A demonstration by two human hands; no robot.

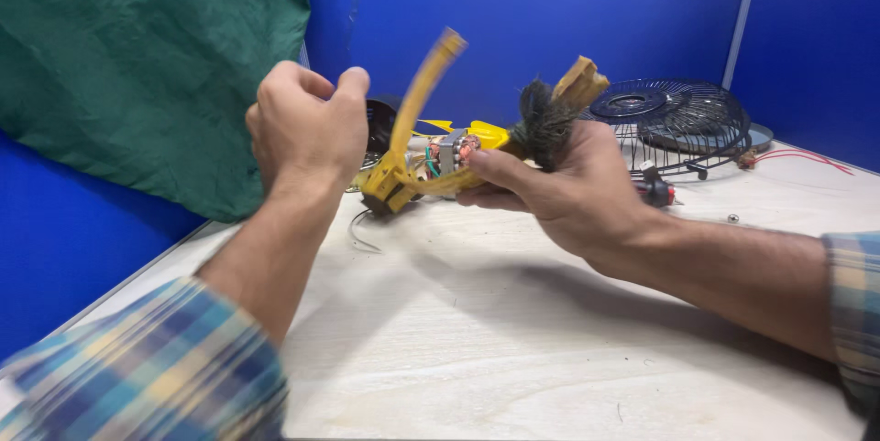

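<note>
My right hand (573, 189) grips a wooden-handled brush (561, 106) with dark bristles, and its fingers also pinch the lower arm of a yellow curved plastic bracket (417, 97). The bracket carries a small motor (451, 152) with copper windings and coloured wires, held above the table. My left hand (307, 129) is closed in a fist right beside the bracket's upright arm, at its left; whether it grips a part is hidden behind the knuckles.
A black wire fan guard (674, 115) lies at the back right of the pale wooden table (513, 340), with red wires (807, 157) and a small black-and-red part (655, 189) near it. Green cloth (137, 56) hangs at the left over blue walls.
</note>
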